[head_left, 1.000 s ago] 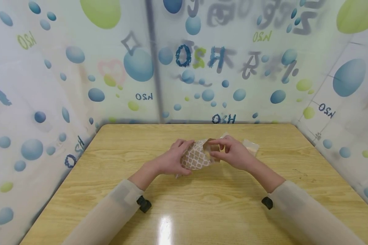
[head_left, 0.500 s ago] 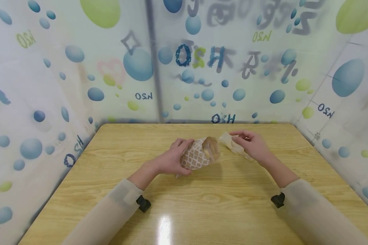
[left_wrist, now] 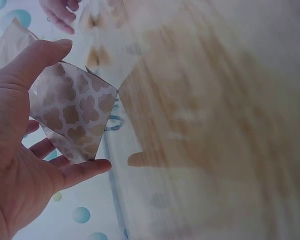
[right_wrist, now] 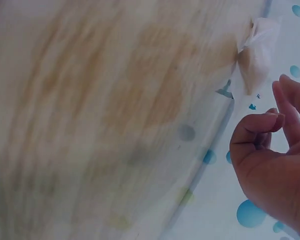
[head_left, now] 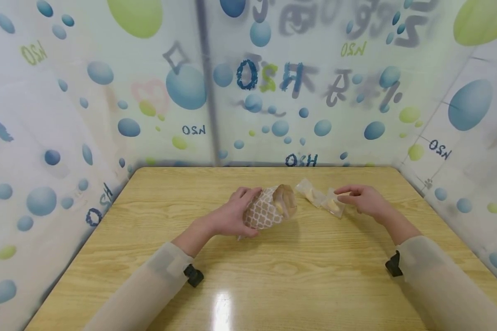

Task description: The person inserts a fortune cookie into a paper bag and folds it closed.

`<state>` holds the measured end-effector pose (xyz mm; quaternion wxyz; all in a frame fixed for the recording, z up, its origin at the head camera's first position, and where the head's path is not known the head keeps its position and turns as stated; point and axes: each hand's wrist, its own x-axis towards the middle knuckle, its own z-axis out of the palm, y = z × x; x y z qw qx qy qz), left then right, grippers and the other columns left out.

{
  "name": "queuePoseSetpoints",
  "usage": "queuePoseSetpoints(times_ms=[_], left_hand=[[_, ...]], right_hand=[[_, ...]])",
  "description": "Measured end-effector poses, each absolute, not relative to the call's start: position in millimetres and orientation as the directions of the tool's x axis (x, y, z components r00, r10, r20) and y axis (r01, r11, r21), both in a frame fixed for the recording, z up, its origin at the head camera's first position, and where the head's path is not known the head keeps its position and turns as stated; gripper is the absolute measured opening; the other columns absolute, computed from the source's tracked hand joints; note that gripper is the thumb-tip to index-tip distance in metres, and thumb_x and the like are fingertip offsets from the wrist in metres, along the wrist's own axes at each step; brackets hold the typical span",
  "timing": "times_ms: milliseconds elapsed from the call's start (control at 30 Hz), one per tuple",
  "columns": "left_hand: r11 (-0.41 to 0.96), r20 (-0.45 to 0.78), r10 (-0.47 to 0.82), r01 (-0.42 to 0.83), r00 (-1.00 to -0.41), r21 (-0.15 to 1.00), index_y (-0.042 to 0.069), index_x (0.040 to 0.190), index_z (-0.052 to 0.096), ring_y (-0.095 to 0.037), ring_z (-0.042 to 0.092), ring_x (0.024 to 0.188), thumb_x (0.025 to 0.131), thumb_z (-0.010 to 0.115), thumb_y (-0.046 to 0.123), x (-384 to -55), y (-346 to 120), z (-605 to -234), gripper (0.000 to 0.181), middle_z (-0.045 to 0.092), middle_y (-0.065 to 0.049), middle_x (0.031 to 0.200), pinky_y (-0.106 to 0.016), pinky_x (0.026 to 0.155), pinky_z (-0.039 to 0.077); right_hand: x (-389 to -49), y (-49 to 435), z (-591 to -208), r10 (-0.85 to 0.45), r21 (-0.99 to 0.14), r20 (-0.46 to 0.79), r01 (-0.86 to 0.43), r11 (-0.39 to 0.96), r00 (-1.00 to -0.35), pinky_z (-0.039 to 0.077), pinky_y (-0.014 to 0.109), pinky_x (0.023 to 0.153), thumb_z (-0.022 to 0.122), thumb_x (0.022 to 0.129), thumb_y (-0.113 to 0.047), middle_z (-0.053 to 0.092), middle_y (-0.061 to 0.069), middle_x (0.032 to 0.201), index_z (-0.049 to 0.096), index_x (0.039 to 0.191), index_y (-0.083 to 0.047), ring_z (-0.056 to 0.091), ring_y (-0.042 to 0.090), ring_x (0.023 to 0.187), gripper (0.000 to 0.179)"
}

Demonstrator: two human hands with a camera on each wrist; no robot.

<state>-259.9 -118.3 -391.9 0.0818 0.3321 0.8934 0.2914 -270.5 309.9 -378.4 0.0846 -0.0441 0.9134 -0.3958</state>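
Note:
My left hand holds a brown paper bag with a white lattice print, thumb on one side and fingers on the other. The bag lies tilted, its mouth gaping to the right, and something pale yellow shows just inside. Two small clear packets with pale yellowish contents lie on the table right of the bag, overlapping end to end. Beside the right-hand packet is my right hand, holding nothing, its fingers loosely bent. The right wrist view shows those fingers apart from a packet.
A glossy wood-grain table bears everything. Behind it and along both sides hang pale sheets printed with blue and green dots and lettering. A black band sits at the right sleeve, and another at the left.
My right hand has gone from the bag's mouth, over the packets, to the right of them. The packets now lie uncovered. The left hand and bag stay put.

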Motion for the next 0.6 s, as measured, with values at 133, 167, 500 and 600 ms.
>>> queuePoseSetpoints(times_ms=[133, 167, 500, 600], left_hand=[[0.605, 0.052, 0.644, 0.549, -0.764, 0.577, 0.015, 0.175, 0.02, -0.038, 0.037, 0.149, 0.083, 0.096, 0.029, -259.2, -118.5, -391.2, 0.12, 0.03, -0.02, 0.166, -0.059, 0.122, 0.044], [0.604, 0.051, 0.644, 0.549, -0.763, 0.578, 0.014, 0.175, 0.02, -0.038, 0.037, 0.149, 0.084, 0.096, 0.029, -258.9, -118.5, -391.0, 0.12, 0.03, -0.02, 0.166, -0.059, 0.122, 0.044], [0.61, 0.057, 0.641, 0.553, -0.765, 0.568, 0.012, 0.175, 0.02, -0.038, 0.038, 0.149, 0.084, 0.096, 0.029, -259.1, -120.8, -391.7, 0.119, 0.03, -0.021, 0.166, -0.059, 0.122, 0.044], [0.611, 0.056, 0.64, 0.553, -0.766, 0.566, 0.013, 0.175, 0.02, -0.038, 0.038, 0.148, 0.084, 0.096, 0.029, -258.4, -121.7, -390.5, 0.119, 0.031, -0.021, 0.165, -0.059, 0.122, 0.044]], right_hand=[[-272.6, 311.1, -382.5, -0.18, -0.721, -0.194, 0.016, 0.692, -0.964, 0.047, 0.034, 0.069, 0.064, 0.112, -0.038, 0.066, 0.021, 0.138, 0.064, 0.151, -0.005, 0.052, 0.021, 0.083, 0.051], [-273.4, 311.2, -383.7, -0.181, -0.722, -0.208, 0.026, 0.691, -0.961, 0.047, 0.034, 0.069, 0.064, 0.112, -0.038, 0.068, 0.018, 0.134, 0.064, 0.15, -0.005, 0.051, 0.019, 0.078, 0.051], [-275.2, 308.3, -384.3, -0.231, -0.738, -0.294, 0.066, 0.672, -0.927, 0.045, 0.032, 0.069, 0.066, 0.111, -0.029, 0.06, 0.0, 0.09, 0.056, 0.143, -0.003, 0.052, 0.018, 0.075, 0.042], [-273.8, 308.5, -384.6, -0.244, -0.711, -0.292, 0.04, 0.702, -0.925, 0.048, 0.034, 0.075, 0.068, 0.109, -0.027, 0.062, 0.005, 0.099, 0.053, 0.144, -0.003, 0.056, 0.021, 0.085, 0.046]])
